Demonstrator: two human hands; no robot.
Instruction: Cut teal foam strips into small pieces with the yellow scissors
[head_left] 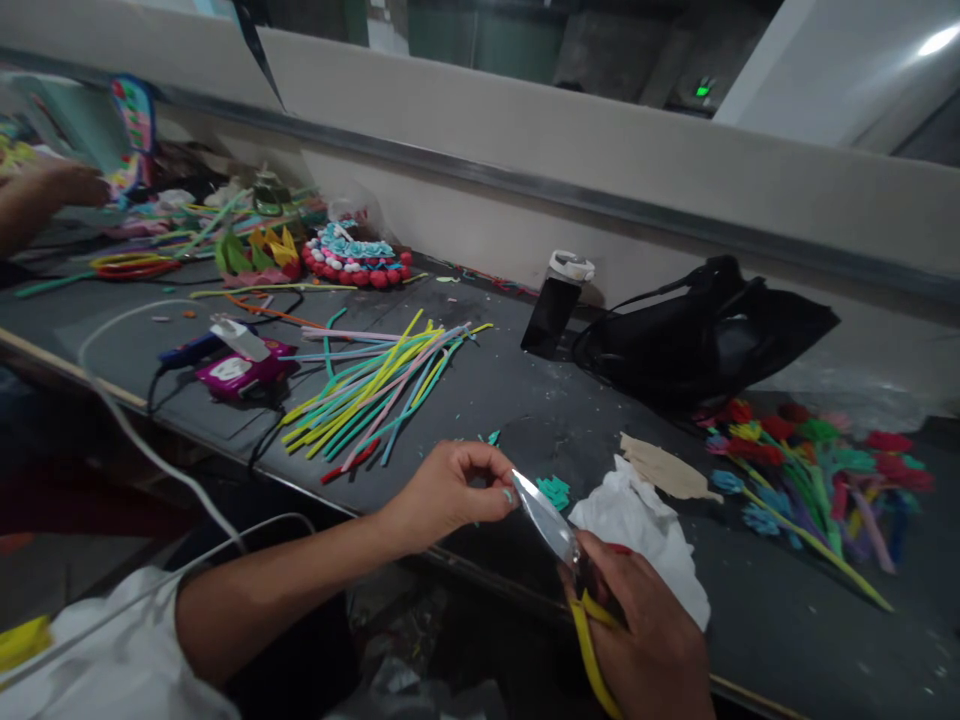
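My right hand (649, 635) is wrapped round a pair of scissors (551, 520) with yellow handles, its blades pointing up and to the left. At the blade tips, my left hand (450, 495) pinches a small teal piece (511, 496), mostly hidden by the fingers. Just beyond the blades lies a little heap of teal cut pieces (553, 491) on the dark table. A crumpled white tissue (637, 520) rests beside my right hand. Farther left is a loose bundle of fuzzy craft stems (375, 390) in yellow, teal, pink and blue.
A bunch of fuzzy-stem flowers (817, 470) lies at the right, near a black bag (705, 330) and a bottle (555, 305). On the left are a purple glue gun (244, 368), a white cable (142, 440) and finished flower pieces (356, 260). Another person's hand (60, 185) shows at the far left.
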